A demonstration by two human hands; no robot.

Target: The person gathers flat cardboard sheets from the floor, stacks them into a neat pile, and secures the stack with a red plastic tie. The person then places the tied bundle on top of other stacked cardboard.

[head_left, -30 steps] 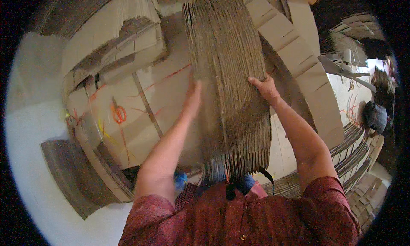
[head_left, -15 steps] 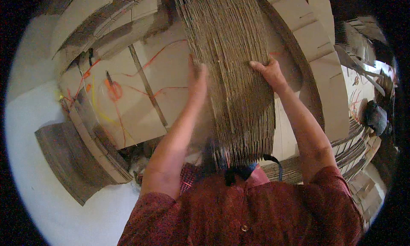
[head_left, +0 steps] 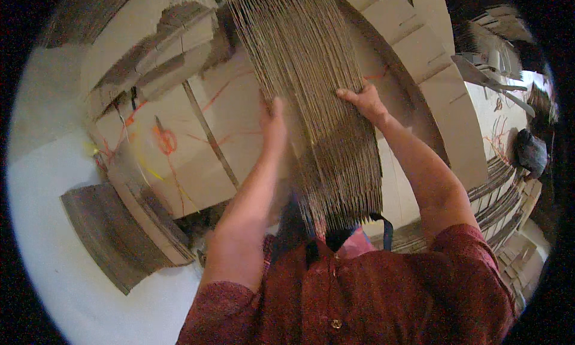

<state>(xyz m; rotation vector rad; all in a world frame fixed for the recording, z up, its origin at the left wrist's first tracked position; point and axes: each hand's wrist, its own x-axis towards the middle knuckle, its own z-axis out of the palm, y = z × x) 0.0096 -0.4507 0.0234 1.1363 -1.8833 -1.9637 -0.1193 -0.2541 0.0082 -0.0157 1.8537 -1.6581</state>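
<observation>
A long stack of brown cardboard sheets (head_left: pixel 317 99), standing on edge, runs from the far side to my body; its upward edges show corrugation. My left hand (head_left: pixel 273 122) lies along the stack's left side with the thumb up, slightly blurred. On the right side, my right hand (head_left: pixel 368 103) grips the stack, its thumb lying over the top edges and its other fingers partly hidden down the side. The stack's near end reaches my red shirt, beside a dark strap (head_left: pixel 386 228).
Flat cardboard (head_left: pixel 173 159) lies to the left, with orange-handled scissors (head_left: pixel 166 140) and red and yellow strings on it. Another sheet stack (head_left: pixel 120 234) sits at the lower left. Cardboard piles (head_left: pixel 440 87) rise at the right. Farther right, a person (head_left: pixel 530 150) is visible.
The stack's far part and both hands have shifted left, and the stack leans more to the left. My hands keep to its two sides. The whole view has also moved slightly.
</observation>
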